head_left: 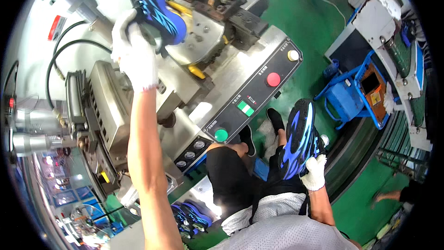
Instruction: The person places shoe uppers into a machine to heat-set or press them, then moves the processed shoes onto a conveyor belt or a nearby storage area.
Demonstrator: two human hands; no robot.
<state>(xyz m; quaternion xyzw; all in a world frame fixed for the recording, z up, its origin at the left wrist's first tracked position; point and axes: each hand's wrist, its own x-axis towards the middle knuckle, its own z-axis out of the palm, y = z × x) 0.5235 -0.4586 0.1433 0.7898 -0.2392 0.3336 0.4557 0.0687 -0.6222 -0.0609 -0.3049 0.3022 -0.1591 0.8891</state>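
Observation:
My left hand (135,53), in a white knit glove, reaches up to the machine at upper left. Its fingers are closed on a black-and-blue shoe (162,14), whose patterned sole shows beside a rounded metal part of the machine. Whether that shoe touches the metal, I cannot tell. At right, away from the machine, my gloved right hand (315,173) grips the lower end of a second blue-and-black shoe (298,141), its patterned sole facing up. Part of the right hand's fingers is hidden behind this shoe.
The machine's slanted control panel (254,90) carries several coloured buttons, with gauges (190,153) below. More blue shoes (192,217) lie at lower left. A blue chair (349,95) stands at right near a conveyor-like bench (407,74). Another person's arm (391,196) shows at lower right.

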